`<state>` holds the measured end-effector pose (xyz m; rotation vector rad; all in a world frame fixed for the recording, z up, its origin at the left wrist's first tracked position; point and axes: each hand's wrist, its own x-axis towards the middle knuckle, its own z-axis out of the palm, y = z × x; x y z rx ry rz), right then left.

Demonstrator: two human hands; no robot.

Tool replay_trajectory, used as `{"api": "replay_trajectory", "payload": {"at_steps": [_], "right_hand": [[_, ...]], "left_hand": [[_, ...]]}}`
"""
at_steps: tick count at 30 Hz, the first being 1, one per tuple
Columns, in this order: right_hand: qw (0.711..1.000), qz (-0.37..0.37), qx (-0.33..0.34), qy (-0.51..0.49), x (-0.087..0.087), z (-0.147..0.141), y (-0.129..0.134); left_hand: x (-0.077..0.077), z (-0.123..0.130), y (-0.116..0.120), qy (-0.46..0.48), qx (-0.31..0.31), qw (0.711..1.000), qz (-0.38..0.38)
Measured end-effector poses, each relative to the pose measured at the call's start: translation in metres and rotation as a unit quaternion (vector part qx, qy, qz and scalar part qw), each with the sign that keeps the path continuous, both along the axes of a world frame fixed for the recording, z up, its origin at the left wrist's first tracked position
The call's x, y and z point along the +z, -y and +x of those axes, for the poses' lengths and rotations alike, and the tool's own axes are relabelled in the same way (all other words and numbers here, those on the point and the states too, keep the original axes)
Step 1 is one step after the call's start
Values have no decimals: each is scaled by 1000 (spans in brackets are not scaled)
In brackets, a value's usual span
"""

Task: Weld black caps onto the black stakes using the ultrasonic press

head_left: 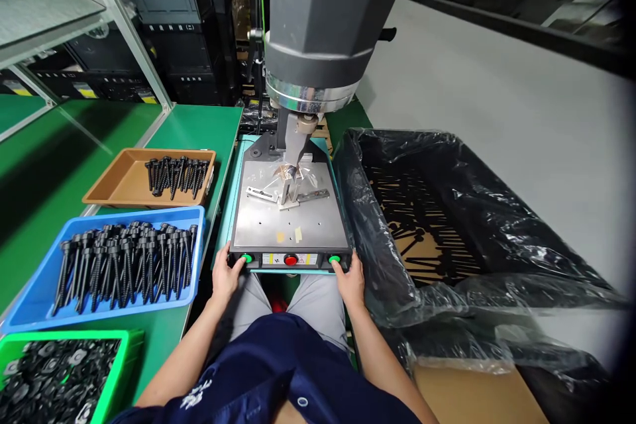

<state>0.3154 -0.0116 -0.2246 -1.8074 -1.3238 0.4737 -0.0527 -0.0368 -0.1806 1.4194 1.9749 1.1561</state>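
My left hand [227,276] rests at the left front corner of the machine base [291,232], its thumb on the left green button [246,258]. At the right front corner, my right hand [350,278] has its thumb on the other green button [334,259]. Both hands hold nothing, with fingers apart from the thumbs along the base's sides. Between the buttons is a red button [291,260]. Above the metal plate, the machine head [318,40] reaches down to a small fixture [288,193]; what sits in the fixture is too small to tell.
On the left green table [173,136] stand an orange tray [119,175] and a blue tray [37,298], both with black threaded parts, and a green bin [126,358] of small black pieces. A plastic-lined box [358,212] with black parts stands right.
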Motion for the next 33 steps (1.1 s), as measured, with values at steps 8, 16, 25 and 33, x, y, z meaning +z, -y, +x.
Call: {"api": "replay_trajectory", "payload": {"at_steps": [8,16,25,33], "right_hand": [[999,-31,10,-34,0,0,1],[999,-30,11,-35,5,0,0],[998,-30,8,-46,5,1,0],[991,-9,0,-137,9,4,0]], "left_hand": [[1,-1,0,18,-18,1000,4],[12,4,-1,15,27,999,7],[69,63,-38,160,-69,971,166],[115,99,-104,305,-198,921,142]]}}
